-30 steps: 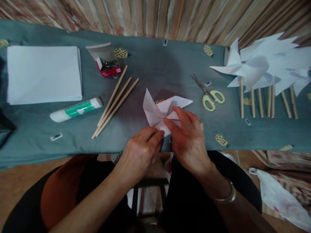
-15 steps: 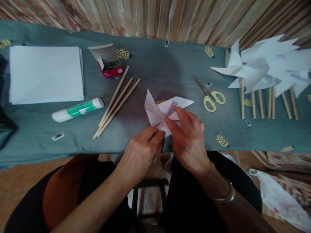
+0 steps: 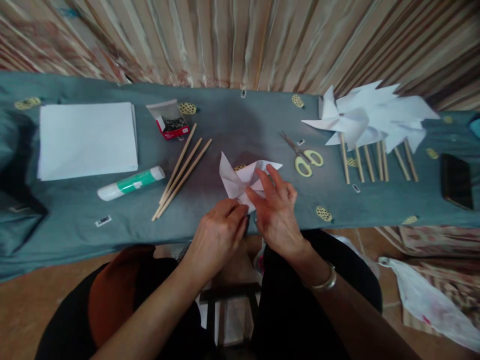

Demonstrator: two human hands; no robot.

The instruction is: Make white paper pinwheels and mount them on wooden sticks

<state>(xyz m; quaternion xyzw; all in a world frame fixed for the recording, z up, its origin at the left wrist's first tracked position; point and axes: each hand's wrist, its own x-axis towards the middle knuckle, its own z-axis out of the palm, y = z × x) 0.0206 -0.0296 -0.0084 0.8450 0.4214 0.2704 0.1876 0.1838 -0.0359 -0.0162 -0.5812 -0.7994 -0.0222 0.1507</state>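
A white paper pinwheel (image 3: 234, 181) with folded, pointed blades lies near the front edge of the table. My left hand (image 3: 221, 232) is closed on its lower corner, thumb and fingers pinched together. From the right, my right hand (image 3: 276, 215) holds the pinwheel down, the thumb tip pressed at its centre. The other fingers of that hand are raised over the right blade and slightly apart. Both hands hide part of the lower blades. Whether a pin sits at the centre I cannot tell.
Left stand a paper stack (image 3: 88, 140), a glue stick (image 3: 131, 183), an open red box of small metal pieces (image 3: 174, 127) and three wooden sticks (image 3: 182, 177). Right lie scissors (image 3: 305, 159), several finished pinwheels on sticks (image 3: 354, 120) and a dark phone (image 3: 456, 181).
The view has shifted, bringing the phone in at the right. My right index and middle fingers have lifted and spread slightly over the blade. My left hand keeps its pinch.
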